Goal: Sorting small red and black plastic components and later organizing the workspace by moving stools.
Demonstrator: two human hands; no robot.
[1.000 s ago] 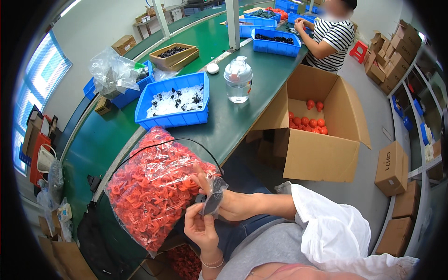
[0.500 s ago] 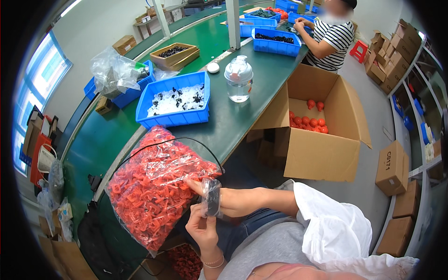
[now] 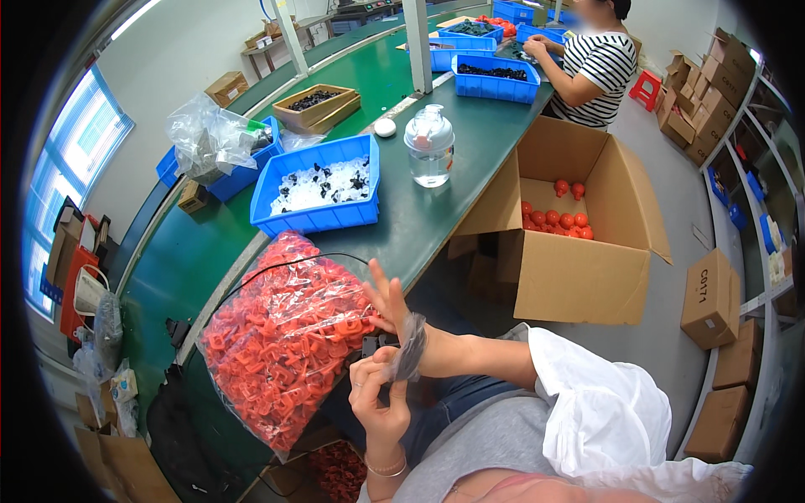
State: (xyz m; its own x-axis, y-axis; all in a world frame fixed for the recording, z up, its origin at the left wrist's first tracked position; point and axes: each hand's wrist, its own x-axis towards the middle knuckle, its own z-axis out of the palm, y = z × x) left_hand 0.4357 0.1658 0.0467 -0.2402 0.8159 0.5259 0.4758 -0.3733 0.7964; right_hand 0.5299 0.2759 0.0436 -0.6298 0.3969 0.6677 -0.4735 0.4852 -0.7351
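A dark grey strap (image 3: 409,347) circles my right wrist, with a small black piece (image 3: 374,344) beside it. My left hand (image 3: 375,408), wearing a thin bracelet, comes up from below and pinches the strap's lower edge between thumb and fingers. Above it, my right hand (image 3: 394,312) has its fingers stretched and spread, holding nothing. Those fingers are close to the clear plastic bag (image 3: 281,335) full of red plastic parts, which lies at the table's near edge. Across the bag runs a thin black cable (image 3: 285,267). Part of the strap is hidden by my left fingers.
Behind the bag stands a blue bin (image 3: 319,214) of clear and black pieces, near a clear bottle (image 3: 429,147). A large open carton (image 3: 579,277) holding red balls sits right of the green table (image 3: 478,138). Farther back, a co-worker (image 3: 597,75) handles parts.
My right hand has lifted off the bag and its fingers have spread upward. The strap has tilted, and the small black piece has come into sight. My left hand has moved slightly right, still pinching.
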